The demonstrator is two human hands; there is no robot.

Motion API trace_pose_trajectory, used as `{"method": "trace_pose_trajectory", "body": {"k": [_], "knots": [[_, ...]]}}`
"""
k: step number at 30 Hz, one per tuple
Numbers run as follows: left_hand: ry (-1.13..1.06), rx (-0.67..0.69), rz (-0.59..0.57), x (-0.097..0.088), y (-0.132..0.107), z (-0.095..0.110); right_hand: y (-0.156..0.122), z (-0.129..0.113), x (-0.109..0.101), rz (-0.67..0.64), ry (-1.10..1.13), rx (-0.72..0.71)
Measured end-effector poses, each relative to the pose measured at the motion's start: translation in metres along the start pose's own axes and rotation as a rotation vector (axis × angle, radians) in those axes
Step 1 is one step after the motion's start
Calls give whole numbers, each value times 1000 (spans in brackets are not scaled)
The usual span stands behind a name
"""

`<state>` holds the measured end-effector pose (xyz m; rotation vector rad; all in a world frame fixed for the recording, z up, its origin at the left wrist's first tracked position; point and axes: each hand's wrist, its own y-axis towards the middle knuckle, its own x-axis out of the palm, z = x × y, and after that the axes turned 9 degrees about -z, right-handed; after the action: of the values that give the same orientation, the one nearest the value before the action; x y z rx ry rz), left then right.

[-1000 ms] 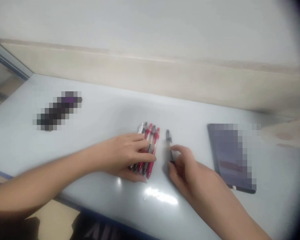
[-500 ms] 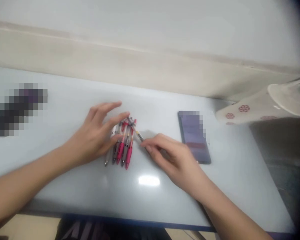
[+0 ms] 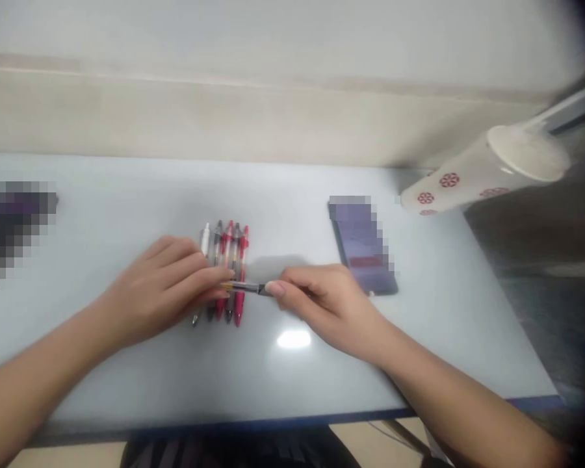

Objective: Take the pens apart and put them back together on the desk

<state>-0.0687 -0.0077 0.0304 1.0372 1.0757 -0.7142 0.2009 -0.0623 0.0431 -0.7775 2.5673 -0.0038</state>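
A clear-barrelled pen (image 3: 246, 286) lies level between my two hands, above a row of pens. My left hand (image 3: 173, 279) pinches its left end between thumb and fingers. The pen's dark grip end is held by my right hand (image 3: 316, 299), thumb on top. Beneath it, several pens lie side by side on the table: a white one (image 3: 205, 239), dark grey ones and red ones, such as the red pen (image 3: 240, 309) at the right of the row. My left hand covers part of the white and grey pens.
Right of the pens lies a phone (image 3: 368, 250), its screen partly pixelated. A tall white cup (image 3: 487, 169) with red flower marks and a straw stands at the back right. A blurred dark object (image 3: 14, 221) is at far left. Behind the table (image 3: 127, 390) runs a wall.
My left hand came down from reaching with spread fingers and closed on the pen's other end. The pen swung from slanted to level. The view shifted slightly.
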Motion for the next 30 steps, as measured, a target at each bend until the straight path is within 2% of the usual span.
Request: {"method": "trace_pose_trajectory", "body": {"k": [3, 7, 10, 12, 17, 20, 24, 30], "knots": [[-42, -7, -45, -3, 3, 3, 0, 1, 3, 38, -6, -95], [-188, -87, -108, -8, 7, 6, 0, 6, 7, 230, -262, -343], [-361, -165, -190, -12, 8, 8, 0, 9, 6, 274, -411, -460], [-401, -195, -215, -14, 8, 9, 0, 9, 4, 257, -416, -430], [-328, -228, -198, -11, 7, 8, 1, 10, 1, 103, -350, -267], [-309, -238, -209, -9, 7, 7, 1, 11, 0, 129, -323, -245], [-293, -253, -248, -9, 9, 8, 3, 12, -4, 19, -296, -198], [-272, -287, -230, -6, 8, 7, 4, 13, -11, 9, -242, -130]]}}
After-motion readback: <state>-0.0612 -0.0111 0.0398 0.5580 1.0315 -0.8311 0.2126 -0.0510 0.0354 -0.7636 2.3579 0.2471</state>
